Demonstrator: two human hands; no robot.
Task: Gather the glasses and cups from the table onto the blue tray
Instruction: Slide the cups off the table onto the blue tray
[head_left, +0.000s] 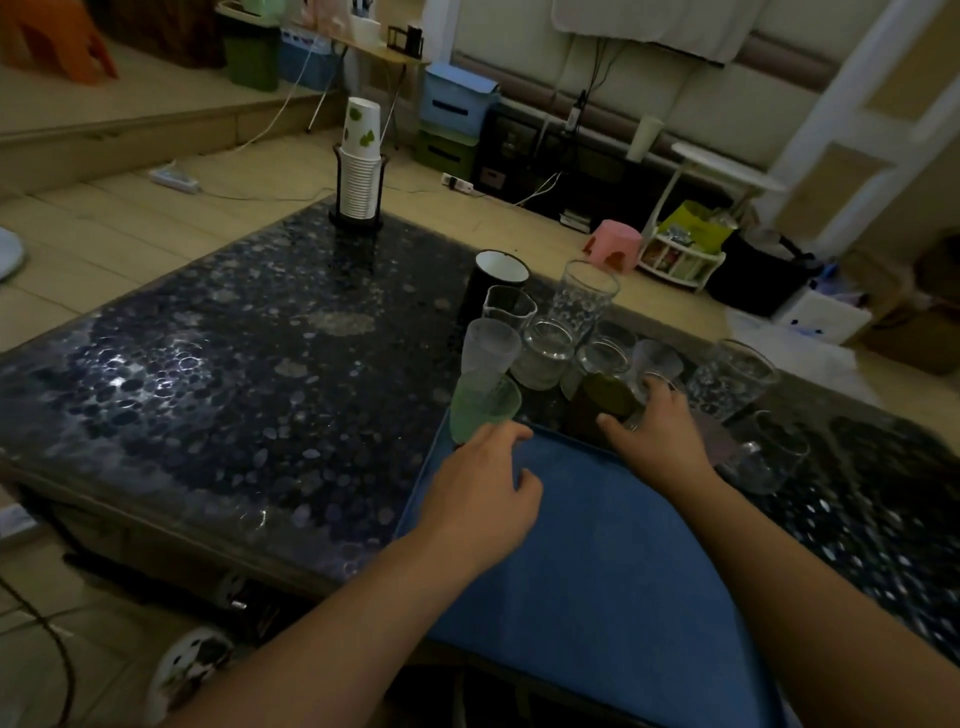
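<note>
Progress check: your blue tray looks basically bare, with a big open patch of blue in front of you, so I'd say you're right at the start. Nearly everything is on the dark pebble-pattern table, bunched just past the tray's far edge. That cluster has a black cup with a white inside, a tall patterned glass, a frosted tumbler, a short clear glass and a few more I can't separate cleanly in the dim light. Off to your right there's another patterned glass and a low clear one, well apart from the main bunch.

Your left hand is at the tray's far left corner, fingers curled, fingertips against the base of the green glass. Can't tell if you've actually got a grip on it or are only touching it. Your right hand reaches over the far rim, fingers wrapped around a dark olive glass, which sits right at the rim. Both forearms stretch out over the tray.

The paper cup stack in its holder at the far corner is probably not part of this.
</note>
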